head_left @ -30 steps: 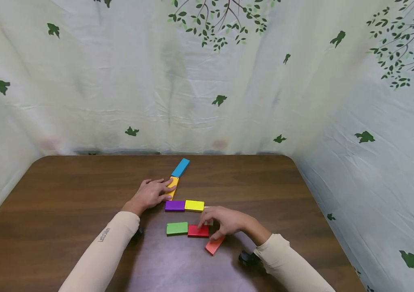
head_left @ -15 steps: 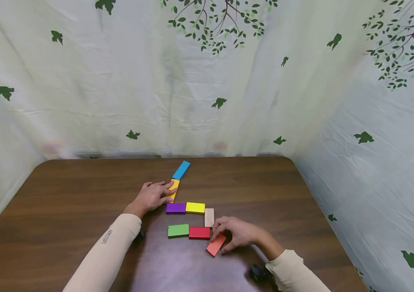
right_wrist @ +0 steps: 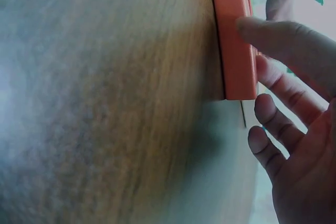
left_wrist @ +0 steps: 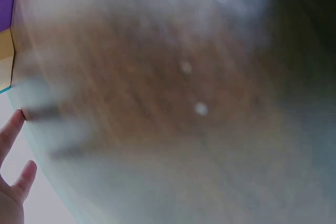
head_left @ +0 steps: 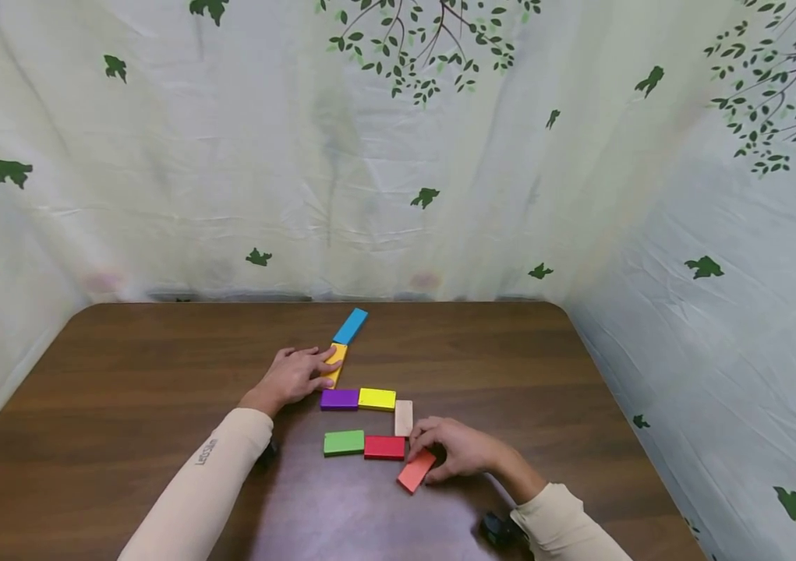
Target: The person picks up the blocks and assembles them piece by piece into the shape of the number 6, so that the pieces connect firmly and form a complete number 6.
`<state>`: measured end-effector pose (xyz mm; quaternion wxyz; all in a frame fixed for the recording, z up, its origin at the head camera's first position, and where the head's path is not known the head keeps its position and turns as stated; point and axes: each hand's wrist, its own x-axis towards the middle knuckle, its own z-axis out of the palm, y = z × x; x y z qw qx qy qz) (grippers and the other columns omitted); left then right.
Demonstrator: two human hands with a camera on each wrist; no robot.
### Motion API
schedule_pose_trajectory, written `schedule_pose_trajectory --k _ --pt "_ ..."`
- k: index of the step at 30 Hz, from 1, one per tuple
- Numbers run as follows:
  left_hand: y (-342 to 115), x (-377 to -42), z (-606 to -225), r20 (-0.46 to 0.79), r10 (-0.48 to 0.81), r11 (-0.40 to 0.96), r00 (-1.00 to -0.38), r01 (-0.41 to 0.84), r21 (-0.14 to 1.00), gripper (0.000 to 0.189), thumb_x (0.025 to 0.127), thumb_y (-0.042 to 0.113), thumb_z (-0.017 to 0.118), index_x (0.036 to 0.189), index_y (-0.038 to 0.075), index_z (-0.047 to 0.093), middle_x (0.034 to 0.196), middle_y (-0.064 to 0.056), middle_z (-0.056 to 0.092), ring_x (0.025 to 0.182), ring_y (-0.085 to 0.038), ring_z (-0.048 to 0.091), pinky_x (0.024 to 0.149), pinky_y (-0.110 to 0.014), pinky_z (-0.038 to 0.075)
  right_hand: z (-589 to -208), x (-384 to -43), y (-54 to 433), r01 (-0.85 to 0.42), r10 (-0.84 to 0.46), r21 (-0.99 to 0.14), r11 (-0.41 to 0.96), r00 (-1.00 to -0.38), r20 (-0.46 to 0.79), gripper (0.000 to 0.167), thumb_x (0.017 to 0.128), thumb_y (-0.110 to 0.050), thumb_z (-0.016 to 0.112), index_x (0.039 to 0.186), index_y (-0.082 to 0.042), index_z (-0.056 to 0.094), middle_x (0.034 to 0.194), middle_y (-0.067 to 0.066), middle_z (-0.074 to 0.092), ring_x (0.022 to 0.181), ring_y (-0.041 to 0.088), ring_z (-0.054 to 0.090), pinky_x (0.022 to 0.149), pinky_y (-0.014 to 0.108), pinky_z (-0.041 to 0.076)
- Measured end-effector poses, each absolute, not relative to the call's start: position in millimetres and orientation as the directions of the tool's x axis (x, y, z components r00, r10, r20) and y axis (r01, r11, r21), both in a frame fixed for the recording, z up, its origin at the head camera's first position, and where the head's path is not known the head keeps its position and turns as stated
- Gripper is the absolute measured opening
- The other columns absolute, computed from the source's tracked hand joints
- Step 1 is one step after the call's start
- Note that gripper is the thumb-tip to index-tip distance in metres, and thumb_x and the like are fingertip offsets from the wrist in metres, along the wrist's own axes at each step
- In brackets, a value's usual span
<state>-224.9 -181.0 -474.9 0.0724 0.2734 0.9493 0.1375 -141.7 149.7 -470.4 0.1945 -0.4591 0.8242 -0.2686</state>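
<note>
Fingers of my left hand (head_left: 291, 377) rest spread on the amber block (head_left: 334, 366), whose far end meets a blue block (head_left: 351, 326). With thumb and fingers at opposite sides, my right hand (head_left: 464, 448) pinches the coral block (head_left: 415, 472), which lies slanted on the table. In the right wrist view the thumb presses the long side of this coral block (right_wrist: 233, 40). Beside it lie a red block (head_left: 384, 448) and a pale wooden block (head_left: 403, 418). A green block (head_left: 344, 443) adjoins the red one.
A purple block (head_left: 339, 400) and a yellow block (head_left: 377, 400) form a row between the amber and pale blocks. The brown wooden table (head_left: 159, 421) ends at a white curtain (head_left: 369, 156) printed with leaves.
My right hand has moved right and nearer, off the pale and red blocks, and now pinches the coral block. The left hand has stayed on the amber block.
</note>
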Motion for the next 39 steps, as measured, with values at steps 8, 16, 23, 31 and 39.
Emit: schedule_pose_trajectory --k 8,16,23,31,39 --pt "-182 -226 -474 -0.065 0.544 0.812 -0.837 0.505 0.293 0.048 0.092 0.036 0.062 0.136 0.017 0.057 0.148 -0.010 0.043 0.132 -0.042 0.041 0.101 -0.067 0.024 -470 -142 147 -0.639 -0.855 -0.625 0.448 -0.511 -0.090 0.025 0.079 -0.011 0.078 0.102 -0.015 0.074 0.105 -0.009 0.060 0.098 0.003 0.052 0.091 0.023 0.043" --pt "-179 -228 -475 -0.078 0.543 0.812 -0.836 0.499 0.303 0.050 0.091 0.038 0.062 0.137 0.019 0.055 0.148 -0.009 0.042 0.133 -0.042 0.040 0.102 -0.067 0.022 -469 -141 146 -0.640 -0.853 -0.616 0.460 -0.510 -0.108 0.024 0.076 -0.015 0.081 0.099 -0.016 0.073 0.098 -0.012 0.059 0.091 0.000 0.051 0.085 0.019 0.043" --pt "-181 -228 -475 -0.081 0.539 0.816 -0.839 0.496 0.296 0.050 0.091 0.038 0.063 0.136 0.018 0.055 0.148 -0.009 0.043 0.133 -0.041 0.040 0.103 -0.067 0.022 -471 -142 142 -0.714 -0.885 -0.571 0.406 -0.464 -0.048 0.026 0.074 -0.016 0.082 0.099 -0.014 0.073 0.099 -0.008 0.063 0.095 0.003 0.053 0.088 0.021 0.042" --pt "-179 -227 -476 -0.091 0.539 0.817 -0.837 0.495 0.296 0.049 0.092 0.037 0.062 0.137 0.018 0.055 0.149 -0.009 0.042 0.133 -0.042 0.039 0.103 -0.067 0.022 -473 -140 142 -0.731 -0.889 -0.554 0.398 -0.456 -0.037 0.029 0.071 -0.015 0.081 0.099 -0.014 0.074 0.097 -0.008 0.062 0.093 0.002 0.053 0.087 0.019 0.041" --pt "-179 -228 -476 -0.081 0.531 0.821 -0.844 0.488 0.295 0.049 0.092 0.035 0.063 0.136 0.016 0.055 0.148 -0.010 0.042 0.133 -0.042 0.040 0.103 -0.068 0.022 -470 -139 137 -0.683 -0.864 -0.581 0.442 -0.499 -0.070 0.025 0.071 -0.013 0.081 0.096 -0.013 0.074 0.093 -0.010 0.059 0.085 0.001 0.050 0.080 0.014 0.040"
